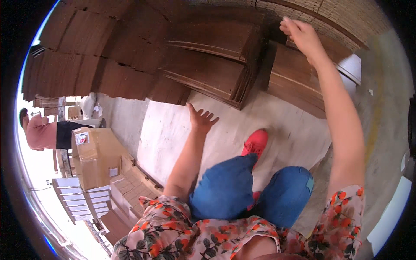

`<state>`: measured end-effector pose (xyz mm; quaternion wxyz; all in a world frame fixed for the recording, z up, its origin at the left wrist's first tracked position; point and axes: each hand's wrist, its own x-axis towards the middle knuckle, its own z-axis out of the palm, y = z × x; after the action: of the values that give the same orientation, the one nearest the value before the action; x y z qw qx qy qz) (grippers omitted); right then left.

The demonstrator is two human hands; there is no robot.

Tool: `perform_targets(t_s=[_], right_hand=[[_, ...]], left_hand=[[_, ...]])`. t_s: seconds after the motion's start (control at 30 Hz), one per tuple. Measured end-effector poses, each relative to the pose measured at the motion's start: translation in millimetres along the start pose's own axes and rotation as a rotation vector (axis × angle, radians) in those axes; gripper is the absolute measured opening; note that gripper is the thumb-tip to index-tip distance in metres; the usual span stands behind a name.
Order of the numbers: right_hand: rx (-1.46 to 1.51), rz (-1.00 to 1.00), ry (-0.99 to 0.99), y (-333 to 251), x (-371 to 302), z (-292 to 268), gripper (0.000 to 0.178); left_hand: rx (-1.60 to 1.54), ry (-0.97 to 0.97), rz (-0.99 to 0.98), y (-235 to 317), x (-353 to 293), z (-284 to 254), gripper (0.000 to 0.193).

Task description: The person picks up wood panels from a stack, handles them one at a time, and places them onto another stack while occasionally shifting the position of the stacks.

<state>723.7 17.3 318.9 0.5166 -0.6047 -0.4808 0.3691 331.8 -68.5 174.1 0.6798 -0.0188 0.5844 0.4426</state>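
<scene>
My left hand (201,118) is held out over the floor with its fingers spread, holding nothing. It is nearest to the lower edge of a tall, long pile of brown flat cardboard pieces (121,47). In front of me are stacked flat cardboard bundles (203,71) with layered edges. Farther up and to the right, my right hand (301,34) has its fingers curled in, with nothing visible in them. Close to it is a lower stack of brown cardboard (294,71), partly hidden behind my right forearm.
At the left stands a taped cardboard box (97,154) beside more cartons (132,186) and a slatted pallet (82,199). Another person (43,132) bends over beyond them. My red shoe (256,142) is on the pale floor (164,130). Tan layered stacks (346,15) line the far right.
</scene>
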Motion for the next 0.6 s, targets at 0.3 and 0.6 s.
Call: perform_targets(t_s=[0.3, 0.6], right_hand=[[-0.849, 0.103, -0.179, -6.2, 152.0, 45.0, 0.062], [-0.813, 0.372, -0.749, 14.8, 197.1, 150.4, 0.084]], left_hand=[[-0.279, -0.274, 0.094, -13.6, 24.9, 71.7, 0.091], [-0.290, -0.089, 0.212, -1.4, 44.8, 23.5, 0.050]])
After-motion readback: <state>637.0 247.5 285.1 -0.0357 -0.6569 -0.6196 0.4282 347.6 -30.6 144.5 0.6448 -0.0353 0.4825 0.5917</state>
